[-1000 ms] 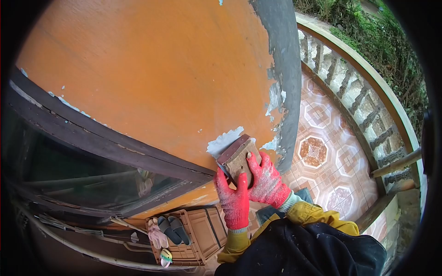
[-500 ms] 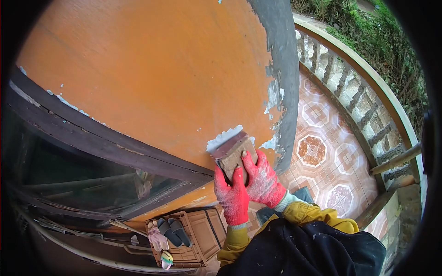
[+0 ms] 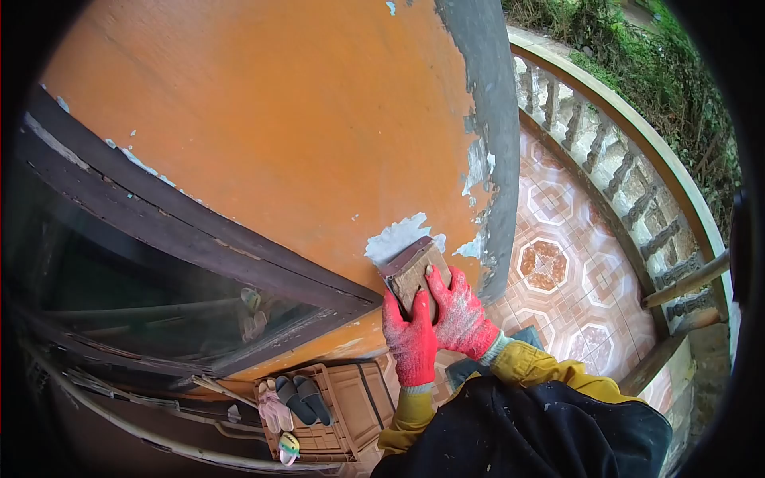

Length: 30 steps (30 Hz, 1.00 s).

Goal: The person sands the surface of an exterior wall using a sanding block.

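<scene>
1. Clock directions read from the block. Nearest the camera, at 5 o'clock: a dark, softly creased garment (image 3: 518,430), flecked with pale specks; yellow cloth sleeves (image 3: 550,370) are seen beside it.
2. Left hand (image 3: 410,342), at 6 o'clock: red glove, whitened by powdery residue. The block's lower end is grasped, thumb laid along its face.
3. Right hand (image 3: 464,319), between 4 and 5 o'clock: matching glove, heavily dusted, pale ribbed cuff. The block's right side is gripped, thumb on top.
4. Block (image 3: 417,279), held between both hands at the wall: brown, oblong, rough and wood-like, edged on its upper side by a maroon strip. Its underside is hidden.
5. Pale patch (image 3: 396,237), at 11 o'clock, bordering the strip: chalky, ragged, scalloped outline.
6. Orange wall (image 3: 279,119), at 11 o'clock: smooth, faintly streaked paint. It is bounded at 1 o'clock by a grey band (image 3: 496,159) with flaking edges.
7. Window frame (image 3: 207,235), between 9 and 10 o'clock: dark, cracked, weathered; a glossy pane is enclosed.
8. Crate (image 3: 341,422), at 7 o'clock: brown, latticed; dark slippers (image 3: 303,398) are borne on it.
9. Floor (image 3: 546,267), at 3 o'clock: glossy tiles, octagonal motifs.
10. Balustrade (image 3: 617,171), at 2 o'clock: curved rail, knobbly balusters; tangled greenery (image 3: 689,111) is seen beyond.
</scene>
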{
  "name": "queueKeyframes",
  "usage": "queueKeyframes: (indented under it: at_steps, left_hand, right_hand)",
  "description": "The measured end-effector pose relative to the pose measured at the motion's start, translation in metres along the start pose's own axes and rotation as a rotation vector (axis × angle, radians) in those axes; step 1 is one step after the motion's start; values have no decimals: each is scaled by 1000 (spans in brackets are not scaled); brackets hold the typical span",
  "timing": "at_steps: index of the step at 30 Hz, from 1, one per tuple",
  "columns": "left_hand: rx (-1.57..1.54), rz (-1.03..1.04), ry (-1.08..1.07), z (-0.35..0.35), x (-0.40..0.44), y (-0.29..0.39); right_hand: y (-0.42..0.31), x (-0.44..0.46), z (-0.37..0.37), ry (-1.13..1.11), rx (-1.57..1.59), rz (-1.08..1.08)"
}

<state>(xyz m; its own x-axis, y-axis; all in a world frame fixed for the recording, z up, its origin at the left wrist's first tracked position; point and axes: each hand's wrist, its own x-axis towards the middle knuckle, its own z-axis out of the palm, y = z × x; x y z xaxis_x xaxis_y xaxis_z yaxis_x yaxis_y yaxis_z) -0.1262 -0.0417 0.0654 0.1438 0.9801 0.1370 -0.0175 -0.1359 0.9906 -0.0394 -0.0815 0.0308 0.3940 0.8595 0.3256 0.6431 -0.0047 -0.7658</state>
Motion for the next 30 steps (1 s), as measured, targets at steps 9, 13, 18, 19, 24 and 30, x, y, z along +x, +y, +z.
queueKeyframes:
  at_steps: [9, 13, 18, 19, 24, 30]
  left_hand:
    - [-16, 39, -14, 10, 1, 7]
    - [-67, -9, -51, 10, 4, 13]
    - [12, 14, 10, 12, 2, -2]
    - [5, 21, 5, 13, 3, -1]
    - [12, 54, 6, 16, 8, 19]
    - [24, 8, -28, 17, -4, -12]
  right_hand:
    - [6, 9, -7, 162, 4, -150]
    - [-4, 6, -19, 104, -3, -119]
    - [4, 8, -12, 113, -9, -88]
    - [9, 9, -11, 164, -42, -179]
    - [-12, 30, -34, 203, 32, -196]
    - [27, 0, -9, 155, 19, -157]
